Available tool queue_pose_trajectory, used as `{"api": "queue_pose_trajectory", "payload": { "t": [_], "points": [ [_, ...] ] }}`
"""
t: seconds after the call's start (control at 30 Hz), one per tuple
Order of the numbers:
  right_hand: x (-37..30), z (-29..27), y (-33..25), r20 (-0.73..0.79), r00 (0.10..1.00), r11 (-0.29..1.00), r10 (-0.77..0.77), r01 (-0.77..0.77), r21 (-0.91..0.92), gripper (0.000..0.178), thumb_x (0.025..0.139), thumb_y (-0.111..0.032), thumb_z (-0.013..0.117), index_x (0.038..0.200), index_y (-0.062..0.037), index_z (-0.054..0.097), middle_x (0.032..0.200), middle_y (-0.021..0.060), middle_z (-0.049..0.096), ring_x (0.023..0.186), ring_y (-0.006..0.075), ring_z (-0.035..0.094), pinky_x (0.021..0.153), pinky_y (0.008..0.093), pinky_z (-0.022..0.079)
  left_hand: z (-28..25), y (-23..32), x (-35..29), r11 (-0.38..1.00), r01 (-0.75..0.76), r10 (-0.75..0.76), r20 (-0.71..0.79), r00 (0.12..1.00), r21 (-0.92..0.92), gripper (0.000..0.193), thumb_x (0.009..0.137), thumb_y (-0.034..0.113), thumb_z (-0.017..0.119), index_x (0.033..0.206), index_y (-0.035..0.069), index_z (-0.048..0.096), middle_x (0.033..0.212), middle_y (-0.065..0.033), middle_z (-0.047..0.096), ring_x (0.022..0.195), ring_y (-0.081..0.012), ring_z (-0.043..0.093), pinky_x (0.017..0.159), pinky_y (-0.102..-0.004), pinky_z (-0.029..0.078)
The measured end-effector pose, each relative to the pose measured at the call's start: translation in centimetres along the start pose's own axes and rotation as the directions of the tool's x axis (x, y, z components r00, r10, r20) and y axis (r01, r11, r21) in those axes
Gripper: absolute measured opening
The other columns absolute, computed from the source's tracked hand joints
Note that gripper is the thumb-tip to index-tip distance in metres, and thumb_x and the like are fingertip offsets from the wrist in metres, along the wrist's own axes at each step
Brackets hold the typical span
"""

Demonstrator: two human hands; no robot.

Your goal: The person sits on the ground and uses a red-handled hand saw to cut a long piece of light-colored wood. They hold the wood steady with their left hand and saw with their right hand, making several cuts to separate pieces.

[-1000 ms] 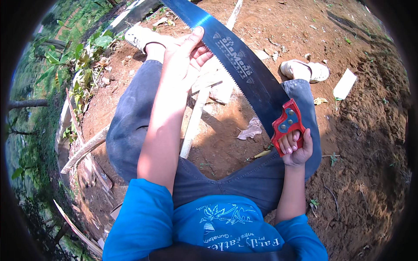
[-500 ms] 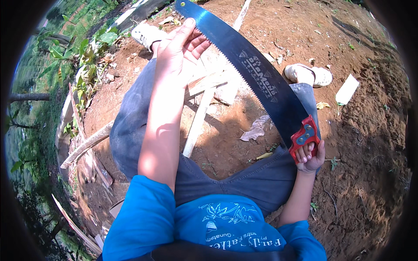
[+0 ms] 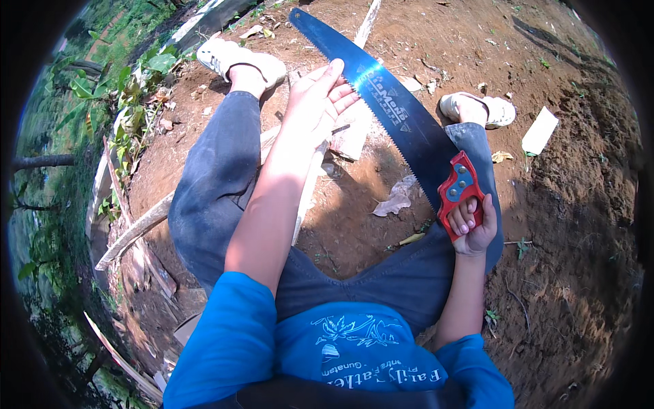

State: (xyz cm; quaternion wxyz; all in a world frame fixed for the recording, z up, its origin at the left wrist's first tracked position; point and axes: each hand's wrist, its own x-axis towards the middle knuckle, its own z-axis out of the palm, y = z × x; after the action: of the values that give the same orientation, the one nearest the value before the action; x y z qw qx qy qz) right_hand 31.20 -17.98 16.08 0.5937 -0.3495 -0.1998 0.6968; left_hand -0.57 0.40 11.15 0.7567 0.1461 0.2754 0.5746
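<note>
A hand saw (image 3: 422, 133) with a dark, tapering blade is held slantwise in front of me, its tip at the upper middle. My right hand (image 3: 475, 221) is wrapped round its red handle (image 3: 458, 184), with fingers through the grip opening. The toothed edge faces left and downward. My left hand (image 3: 320, 99) is palm up at that edge, midway along the blade. Its fingers are stretched out and its thumb tip lies against or very near the teeth; I cannot tell whether it touches. Light glints off the blade beside the thumb.
Between my legs lie wooden pieces (image 3: 351, 140) and a dry leaf (image 3: 395, 198) on brown soil. A pale flat piece (image 3: 540, 131) lies at right. A curved branch (image 3: 136, 232), wood scraps and green plants (image 3: 129, 102) stretch along the left.
My left hand has slid from near the saw's tip down the toothed edge toward the middle. The saw has shifted slightly, its handle moving left and upward.
</note>
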Motion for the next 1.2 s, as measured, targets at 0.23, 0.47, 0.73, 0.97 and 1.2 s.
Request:
{"api": "queue_pose_trajectory", "payload": {
  "t": [0.23, 0.47, 0.73, 0.97, 1.2],
  "points": [
    [-1.2, -0.4, 0.3, -0.079, 0.995, 0.995, 0.063, -0.069, -0.073, 0.045, 0.11, -0.039, 0.041, 0.084, -0.0062, 0.057, 0.057, -0.0016, 0.045, 0.044, 0.0104, 0.043, 0.042, 0.0242, 0.038, -4.8, 1.4, 1.8, 0.993, -0.091, 0.055, -0.368, 0.928, -0.081, 0.027, 0.094, 0.018, 0.076, 0.112, 0.004, 0.062, 0.099, -0.007, 0.062, 0.102, -0.0217, 0.064, 0.093, -0.039, 0.054],
    [-2.7, -1.1, -1.0, -0.098, 0.993, 0.992, 0.064, -0.075, -0.103, 0.044, 0.109, -0.038, 0.042, 0.084, -0.0055, 0.056, 0.055, -0.0021, 0.045, 0.041, 0.0096, 0.043, 0.04, 0.0232, 0.037, -6.1, 3.0, 2.4, 0.972, -0.225, 0.191, -0.348, 0.918, -0.061, 0.024, 0.096, 0.017, 0.073, 0.111, 0.002, 0.062, 0.097, -0.0071, 0.063, 0.099, -0.0231, 0.066, 0.095, -0.0402, 0.055],
    [-4.1, -1.5, -2.4, 0.032, 0.999, 0.997, 0.021, -0.018, -0.071, 0.047, 0.11, -0.039, 0.039, 0.085, -0.0039, 0.058, 0.056, -0.002, 0.047, 0.042, 0.0098, 0.045, 0.04, 0.0235, 0.04, -11.1, 4.3, 2.6, 0.871, -0.369, 0.3, -0.242, 0.923, -0.325, 0.036, 0.106, 0.035, 0.054, 0.113, 0.0, 0.06, 0.102, -0.012, 0.069, 0.096, -0.0273, 0.07, 0.094, -0.0435, 0.059],
    [0.4, 3.3, 0.9, -0.054, 0.99, 0.988, -0.13, 0.125, -0.092, 0.044, 0.11, -0.039, 0.041, 0.087, -0.0055, 0.057, 0.059, -0.0006, 0.045, 0.047, 0.012, 0.046, 0.046, 0.0253, 0.041, 3.0, -6.3, -2.6, 0.958, 0.272, -0.256, 0.155, 0.954, -0.088, 0.04, 0.105, 0.041, 0.056, 0.114, 0.002, 0.06, 0.103, -0.0131, 0.066, 0.1, -0.0285, 0.069, 0.091, -0.0421, 0.058],
    [1.9, 4.4, 4.0, -0.094, 0.981, 0.982, -0.169, 0.16, -0.101, 0.04, 0.109, -0.037, 0.046, 0.086, -0.0054, 0.056, 0.06, 0.0002, 0.045, 0.051, 0.0131, 0.049, 0.051, 0.0281, 0.043, 1.4, -7.2, -1.9, 0.979, 0.187, -0.195, 0.116, 0.974, 0.076, 0.019, 0.1, 0.02, 0.068, 0.106, 0.002, 0.064, 0.095, -0.0055, 0.068, 0.084, -0.015, 0.067, 0.08, -0.0292, 0.059]
  ]
}}
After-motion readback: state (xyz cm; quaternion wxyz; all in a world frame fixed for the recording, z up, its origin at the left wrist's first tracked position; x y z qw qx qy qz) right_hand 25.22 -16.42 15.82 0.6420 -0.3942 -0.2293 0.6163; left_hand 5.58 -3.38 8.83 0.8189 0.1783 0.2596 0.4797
